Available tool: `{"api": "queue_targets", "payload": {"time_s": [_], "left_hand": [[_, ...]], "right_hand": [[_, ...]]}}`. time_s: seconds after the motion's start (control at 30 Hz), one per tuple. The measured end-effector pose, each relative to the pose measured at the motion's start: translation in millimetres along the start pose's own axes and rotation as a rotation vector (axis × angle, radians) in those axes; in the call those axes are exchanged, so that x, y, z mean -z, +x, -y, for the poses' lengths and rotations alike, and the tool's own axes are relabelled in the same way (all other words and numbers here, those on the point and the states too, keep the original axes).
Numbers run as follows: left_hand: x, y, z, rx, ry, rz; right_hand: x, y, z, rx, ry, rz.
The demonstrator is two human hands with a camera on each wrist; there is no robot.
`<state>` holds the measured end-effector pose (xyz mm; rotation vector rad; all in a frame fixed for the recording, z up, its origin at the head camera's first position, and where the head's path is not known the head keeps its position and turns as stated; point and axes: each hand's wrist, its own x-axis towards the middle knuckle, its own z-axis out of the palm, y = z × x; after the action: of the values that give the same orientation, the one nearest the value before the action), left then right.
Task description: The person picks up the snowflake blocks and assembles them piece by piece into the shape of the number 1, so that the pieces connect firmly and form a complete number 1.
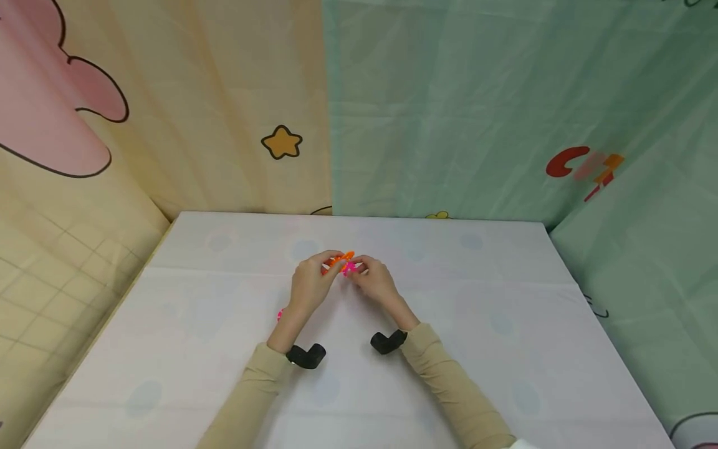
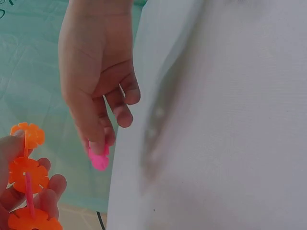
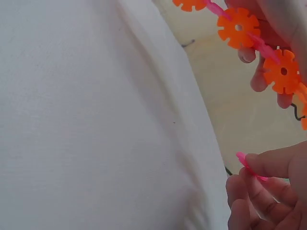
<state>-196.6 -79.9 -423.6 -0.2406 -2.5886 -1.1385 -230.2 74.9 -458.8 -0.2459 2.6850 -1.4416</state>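
My left hand (image 1: 310, 282) grips a chain of notched plastic snowflake discs. In the right wrist view the chain shows orange discs (image 3: 284, 72) joined edge to edge by pink discs (image 3: 263, 47) seen side-on, with the left fingers behind them. My right hand (image 1: 378, 285) pinches a single pink snowflake disc (image 3: 245, 161) between thumb and fingertips. The left wrist view shows that pink disc (image 2: 100, 162) apart from the orange part of the chain (image 2: 29, 175). Both hands are close together above the table.
A pink piece (image 1: 280, 314) lies on the table, mostly hidden behind the left forearm. The table (image 1: 477, 374) wears a white cloth with faint dots. Printed curtains (image 1: 449, 112) hang at the back and sides. Black wrist mounts (image 1: 306, 356) sit on both wrists.
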Motion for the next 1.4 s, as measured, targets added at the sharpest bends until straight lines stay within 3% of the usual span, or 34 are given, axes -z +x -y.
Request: {"api": "queue_targets", "payload": {"time_s": [0.33, 0.47, 1.07, 1.4], "left_hand": [[-2.0, -0.6, -0.3, 0.009, 0.021, 0.008], [-2.9, -1.8, -2.2, 0.014, 0.005, -0.001], [-12.8, -6.8, -12.2, 0.011, -0.05, 0.046], [-16.1, -8.2, -15.7, -0.023, -0.056, 0.03]], "right_hand": [[20, -6, 9, 0.041, 0.075, -0.106], [28, -9, 13, 0.019, 0.104, -0.138], [49, -24, 27, 0.053, 0.209, -0.194], [52, -25, 28, 0.065, 0.189, -0.214]]}}
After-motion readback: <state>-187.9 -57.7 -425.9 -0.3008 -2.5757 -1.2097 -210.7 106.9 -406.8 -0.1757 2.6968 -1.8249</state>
